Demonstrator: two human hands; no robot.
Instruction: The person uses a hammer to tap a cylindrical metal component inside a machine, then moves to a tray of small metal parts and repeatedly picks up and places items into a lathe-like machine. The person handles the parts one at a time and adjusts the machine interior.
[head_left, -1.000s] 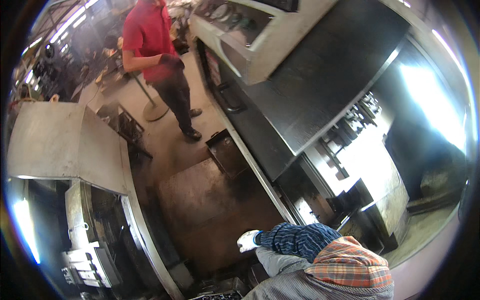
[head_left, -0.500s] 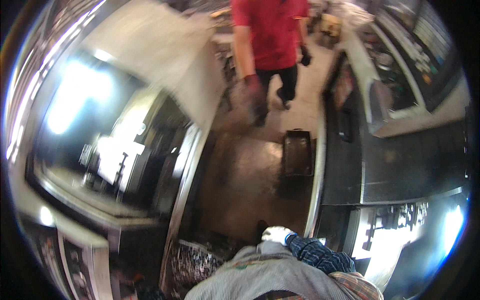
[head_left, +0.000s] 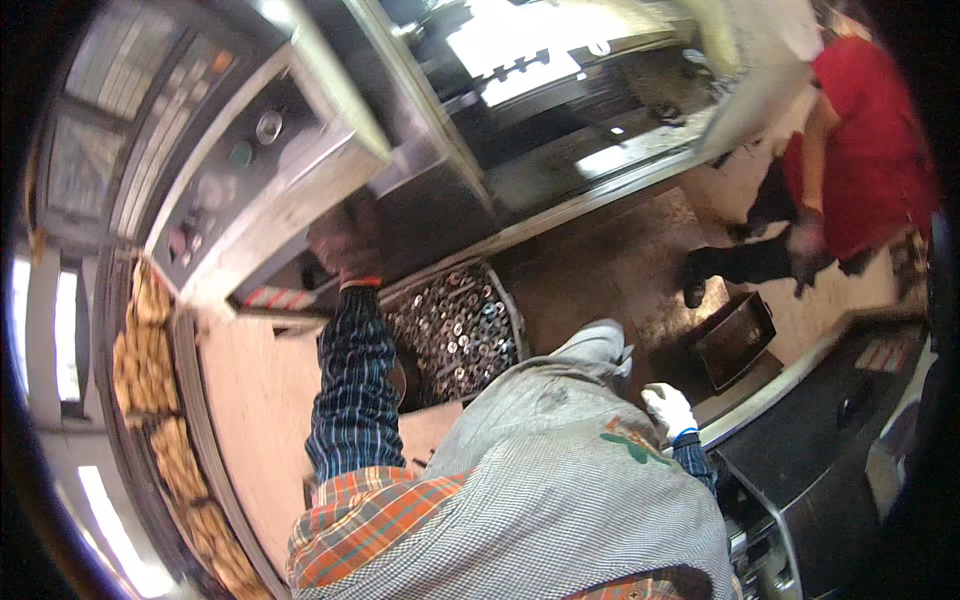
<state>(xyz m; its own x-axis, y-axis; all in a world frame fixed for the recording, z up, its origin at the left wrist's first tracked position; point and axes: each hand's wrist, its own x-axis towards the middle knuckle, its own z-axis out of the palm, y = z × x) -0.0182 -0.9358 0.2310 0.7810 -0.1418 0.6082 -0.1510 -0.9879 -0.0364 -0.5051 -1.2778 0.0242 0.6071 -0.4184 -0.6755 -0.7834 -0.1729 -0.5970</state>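
Note:
My left hand [head_left: 347,240] wears a dark glove with an orange cuff and reaches to the dark front of the machine [head_left: 420,215], below its control panel [head_left: 235,150]. Shadow and blur hide its fingers, so any grip is unclear. Just beside that forearm sits a bin [head_left: 522,335] heaped with small shiny metal parts [head_left: 455,335], many ring-shaped. My right hand [head_left: 668,410], in a white glove with a blue cuff, hangs by my grey apron, its fingers loosely extended and nothing visible in them.
A co-worker in a red shirt [head_left: 875,150] stands at the far right. A dark metal crate [head_left: 735,340] lies on the floor between them and me. Another machine [head_left: 830,440] edges the aisle on the right. Stacked tan bundles [head_left: 148,370] line the left.
My view has swung left, bringing the control panel and the parts bin closer in. My left arm now stretches toward the machine. The co-worker appears at the right instead of straight ahead.

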